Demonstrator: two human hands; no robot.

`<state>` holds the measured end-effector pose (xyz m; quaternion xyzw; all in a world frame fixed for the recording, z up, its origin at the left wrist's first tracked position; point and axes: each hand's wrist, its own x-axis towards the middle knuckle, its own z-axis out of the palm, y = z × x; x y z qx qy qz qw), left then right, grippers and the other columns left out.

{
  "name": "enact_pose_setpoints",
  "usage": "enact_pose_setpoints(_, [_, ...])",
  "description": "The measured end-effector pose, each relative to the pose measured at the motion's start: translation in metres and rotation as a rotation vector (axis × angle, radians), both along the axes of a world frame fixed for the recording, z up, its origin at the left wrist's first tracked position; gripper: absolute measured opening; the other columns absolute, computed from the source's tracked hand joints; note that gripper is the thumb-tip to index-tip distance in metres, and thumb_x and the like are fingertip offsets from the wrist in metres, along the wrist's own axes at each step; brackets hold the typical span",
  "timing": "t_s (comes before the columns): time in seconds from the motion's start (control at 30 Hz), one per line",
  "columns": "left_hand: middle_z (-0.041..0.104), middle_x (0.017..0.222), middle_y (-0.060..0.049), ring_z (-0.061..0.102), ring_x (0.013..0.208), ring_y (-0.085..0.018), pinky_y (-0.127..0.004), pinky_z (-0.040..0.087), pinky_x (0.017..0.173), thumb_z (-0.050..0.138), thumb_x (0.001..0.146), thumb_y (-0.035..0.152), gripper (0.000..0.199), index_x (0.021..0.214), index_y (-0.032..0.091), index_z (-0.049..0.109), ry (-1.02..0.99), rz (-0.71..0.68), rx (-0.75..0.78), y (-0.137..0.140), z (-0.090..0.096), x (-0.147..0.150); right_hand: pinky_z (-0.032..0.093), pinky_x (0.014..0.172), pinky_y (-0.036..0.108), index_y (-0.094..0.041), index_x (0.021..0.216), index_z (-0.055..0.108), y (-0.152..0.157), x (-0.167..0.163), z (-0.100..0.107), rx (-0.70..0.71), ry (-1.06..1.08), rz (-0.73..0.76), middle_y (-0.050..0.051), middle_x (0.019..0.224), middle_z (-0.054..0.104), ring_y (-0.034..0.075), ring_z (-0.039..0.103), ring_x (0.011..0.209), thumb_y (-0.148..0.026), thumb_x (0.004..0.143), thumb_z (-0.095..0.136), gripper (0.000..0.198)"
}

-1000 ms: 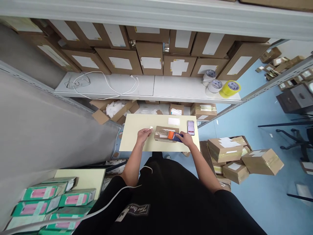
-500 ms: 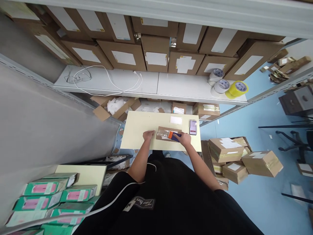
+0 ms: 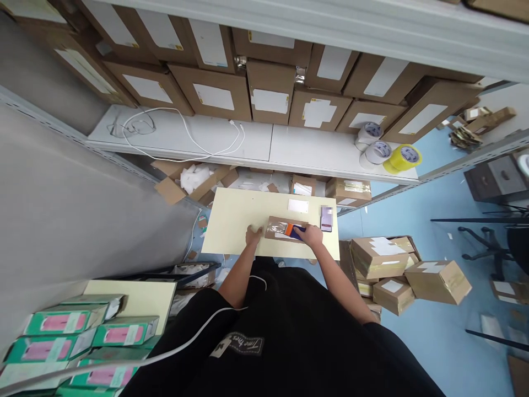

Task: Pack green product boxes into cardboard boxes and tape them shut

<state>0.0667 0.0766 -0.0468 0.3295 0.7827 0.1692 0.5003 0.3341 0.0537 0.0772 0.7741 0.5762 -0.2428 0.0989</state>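
In the head view, the left hand (image 3: 253,236) has drawn closer to the left end of the cardboard box (image 3: 274,234) on the cream tabletop (image 3: 229,221); whether it pinches anything, I cannot tell. The right hand (image 3: 313,236) grips the orange-and-blue tape dispenser (image 3: 293,231) atop the box, so 2 hands now apparently serve 1 box.

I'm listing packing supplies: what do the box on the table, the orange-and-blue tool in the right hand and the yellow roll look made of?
Box: matte cardboard, by its plain brown faces. Tool: probably plastic, from its solid orange and dark blue; finish too small to tell. Yellow roll: likely glossy plastic tape, by its bright sheen.
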Motion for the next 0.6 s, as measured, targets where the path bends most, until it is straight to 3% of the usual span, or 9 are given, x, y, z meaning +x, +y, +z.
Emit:
enact_pose_setpoints(0.1, [0.074,0.127,-0.011,0.066,0.124,-0.027,-0.034,0.05,0.103,0.054,0.099,0.053,0.039,0.116,0.023,0.072,0.017,-0.131,0.101,-0.002,0.008,0.003,0.051,0.079,0.029,-0.02,0.111,0.078,0.009,0.002,0.005,-0.037,0.023,0.014,0.014,0.11,0.079,0.027,0.075,0.104,-0.065,0.098,0.055,0.052])
enact_pose_setpoints(0.23, [0.077,0.12,-0.013,0.069,0.117,-0.03,-0.036,0.051,0.095,0.042,0.103,0.058,0.049,0.107,0.021,0.074,0.064,-0.389,0.112,0.009,0.012,0.025,0.051,0.077,0.029,-0.018,0.112,0.078,0.017,0.002,0.012,-0.076,0.044,0.051,0.015,0.112,0.079,0.028,0.074,0.105,-0.06,0.097,0.058,0.049])
enact_pose_setpoints(0.43, [0.074,0.123,-0.021,0.07,0.117,-0.034,-0.04,0.051,0.089,0.032,0.106,0.058,0.057,0.118,0.016,0.069,0.176,-0.447,0.056,0.018,0.014,0.048,0.05,0.077,0.028,-0.016,0.112,0.078,0.023,0.004,0.011,-0.05,0.035,0.071,0.017,0.115,0.077,0.028,0.074,0.106,-0.063,0.097,0.06,0.053])
enact_pose_setpoints(0.6, [0.073,0.125,-0.024,0.069,0.118,-0.037,-0.043,0.051,0.091,0.024,0.107,0.059,0.062,0.126,0.015,0.064,0.24,-0.493,0.066,0.014,0.017,0.048,0.048,0.074,0.027,-0.016,0.106,0.08,0.02,0.044,0.012,-0.039,0.027,0.113,0.017,0.109,0.078,0.026,0.073,0.101,-0.069,0.094,0.063,0.057])
